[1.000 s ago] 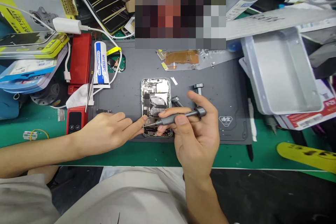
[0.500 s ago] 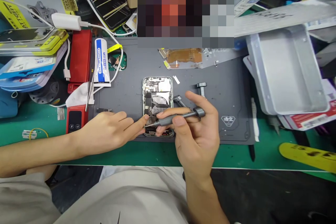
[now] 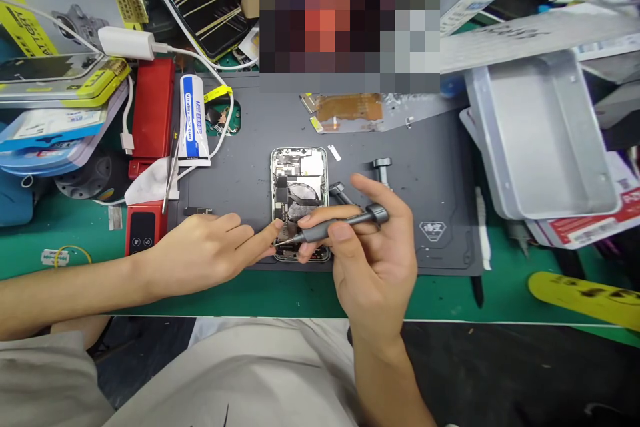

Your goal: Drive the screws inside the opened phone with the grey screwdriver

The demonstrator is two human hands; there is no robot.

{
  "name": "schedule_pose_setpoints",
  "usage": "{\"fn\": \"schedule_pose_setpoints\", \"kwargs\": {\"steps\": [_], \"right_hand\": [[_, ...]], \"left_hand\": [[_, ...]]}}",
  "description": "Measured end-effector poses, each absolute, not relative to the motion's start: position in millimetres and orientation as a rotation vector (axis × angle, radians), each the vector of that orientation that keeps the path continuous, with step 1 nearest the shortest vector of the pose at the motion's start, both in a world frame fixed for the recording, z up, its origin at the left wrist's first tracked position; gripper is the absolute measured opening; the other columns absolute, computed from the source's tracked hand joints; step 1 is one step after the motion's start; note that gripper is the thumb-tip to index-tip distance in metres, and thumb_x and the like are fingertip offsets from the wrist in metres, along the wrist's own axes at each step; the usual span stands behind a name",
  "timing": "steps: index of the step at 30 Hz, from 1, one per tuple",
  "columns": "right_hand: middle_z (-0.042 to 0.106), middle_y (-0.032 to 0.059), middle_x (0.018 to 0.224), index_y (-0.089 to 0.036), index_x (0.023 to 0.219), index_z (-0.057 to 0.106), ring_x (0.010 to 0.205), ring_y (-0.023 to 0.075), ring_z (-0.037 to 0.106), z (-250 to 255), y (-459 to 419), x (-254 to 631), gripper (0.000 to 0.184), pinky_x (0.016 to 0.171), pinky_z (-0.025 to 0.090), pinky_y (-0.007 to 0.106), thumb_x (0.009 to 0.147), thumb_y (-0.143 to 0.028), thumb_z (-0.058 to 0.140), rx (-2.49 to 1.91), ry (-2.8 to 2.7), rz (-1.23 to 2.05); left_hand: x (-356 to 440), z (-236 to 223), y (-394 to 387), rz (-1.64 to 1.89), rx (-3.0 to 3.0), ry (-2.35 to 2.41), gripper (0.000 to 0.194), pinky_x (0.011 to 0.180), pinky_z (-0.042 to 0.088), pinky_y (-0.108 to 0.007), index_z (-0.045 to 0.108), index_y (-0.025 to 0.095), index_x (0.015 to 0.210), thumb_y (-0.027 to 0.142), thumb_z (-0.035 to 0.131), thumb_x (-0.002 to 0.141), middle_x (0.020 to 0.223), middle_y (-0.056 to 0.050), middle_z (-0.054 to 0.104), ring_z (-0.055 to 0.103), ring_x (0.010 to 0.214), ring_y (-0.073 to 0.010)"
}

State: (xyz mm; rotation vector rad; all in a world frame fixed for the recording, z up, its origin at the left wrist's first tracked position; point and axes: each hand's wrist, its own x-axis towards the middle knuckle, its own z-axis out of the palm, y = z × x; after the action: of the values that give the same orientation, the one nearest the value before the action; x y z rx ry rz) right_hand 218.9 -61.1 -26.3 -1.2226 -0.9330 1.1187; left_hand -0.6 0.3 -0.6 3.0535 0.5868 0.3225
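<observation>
An opened smartphone (image 3: pixel 303 183) lies on the grey mat with its inner parts exposed. My left hand (image 3: pixel 215 247) reaches in from the left, its index fingertip on the phone's lower left edge and the other fingers folded, holding the phone there. In my right hand (image 3: pixel 370 247) is a slim grey precision screwdriver (image 3: pixel 320 230), pinched between thumb and fingers, with the index finger raised past its cap. The screwdriver's tip points into the phone's lower left corner, close to my left fingertips. Whether it sits on a screw I cannot tell.
Two more screwdrivers (image 3: pixel 383 170) lie right of the phone. Behind it are a small white strip (image 3: pixel 334 153) and an amber flex part (image 3: pixel 350 111). A white-blue tube (image 3: pixel 193 120), tweezers (image 3: pixel 171 177) and a red device (image 3: pixel 145 223) lie left; a clear plastic box (image 3: pixel 550 140) stands right.
Both hands, the phone and the screwdriver hold nearly the same positions. The view has shifted slightly.
</observation>
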Motion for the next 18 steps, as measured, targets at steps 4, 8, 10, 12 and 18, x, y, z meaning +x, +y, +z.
{"fn": "schedule_pose_setpoints", "kwargs": {"steps": [4, 8, 10, 12, 18], "right_hand": [[0.08, -0.0018, 0.095, -0.031, 0.141, 0.056, 0.057, 0.0111, 0.069, -26.3, -60.4, 218.5, 0.038, 0.059, 0.064, 0.028, 0.105, -0.025, 0.064, -1.214, -0.927, 1.125], [0.08, -0.0017, 0.095, -0.031, 0.14, 0.056, 0.057, 0.011, 0.069, -26.7, -60.5, 219.5, 0.038, 0.059, 0.064, 0.028, 0.104, -0.025, 0.065, -1.212, -0.932, 1.132], [0.08, -0.0012, 0.095, -0.031, 0.141, 0.056, 0.057, 0.0115, 0.069, -27.0, -60.8, 219.6, 0.038, 0.058, 0.064, 0.028, 0.104, -0.027, 0.065, -1.224, -0.941, 1.132], [0.079, -0.0008, 0.095, -0.031, 0.141, 0.056, 0.057, 0.0117, 0.068, -27.4, -61.2, 219.4, 0.038, 0.057, 0.064, 0.029, 0.104, -0.028, 0.065, -1.233, -0.946, 1.128], [0.078, 0.0001, 0.095, -0.032, 0.144, 0.054, 0.064, 0.0136, 0.071, -28.9, -60.6, 221.1, 0.039, 0.056, 0.063, 0.028, 0.106, -0.03, 0.061, -1.231, -0.917, 1.112]], "left_hand": [[-0.6, -0.1, 0.8, 0.324, 3.052, 0.588, 0.032, 0.051, 0.039, -0.032, 0.053, 0.003, 0.14, 0.021, 0.048, 0.115, 0.07, 0.004, 0.062, 0.058, 0.063, -0.0151], [-0.9, 0.7, 0.7, 0.322, 3.044, 0.589, 0.032, 0.052, 0.038, -0.03, 0.053, 0.003, 0.141, 0.021, 0.048, 0.115, 0.069, 0.004, 0.061, 0.058, 0.063, -0.0149], [-1.1, 1.0, 0.7, 0.311, 3.034, 0.587, 0.033, 0.052, 0.038, -0.029, 0.053, 0.004, 0.142, 0.021, 0.048, 0.114, 0.07, 0.004, 0.061, 0.058, 0.064, -0.0149], [-1.2, 0.9, 0.7, 0.301, 3.027, 0.582, 0.034, 0.052, 0.039, -0.028, 0.053, 0.004, 0.142, 0.021, 0.05, 0.113, 0.07, 0.003, 0.062, 0.059, 0.065, -0.0151], [-1.0, -0.3, 0.4, 0.325, 3.049, 0.589, 0.033, 0.051, 0.04, -0.03, 0.053, 0.002, 0.14, 0.021, 0.05, 0.113, 0.071, 0.003, 0.063, 0.06, 0.064, -0.0151]]}}
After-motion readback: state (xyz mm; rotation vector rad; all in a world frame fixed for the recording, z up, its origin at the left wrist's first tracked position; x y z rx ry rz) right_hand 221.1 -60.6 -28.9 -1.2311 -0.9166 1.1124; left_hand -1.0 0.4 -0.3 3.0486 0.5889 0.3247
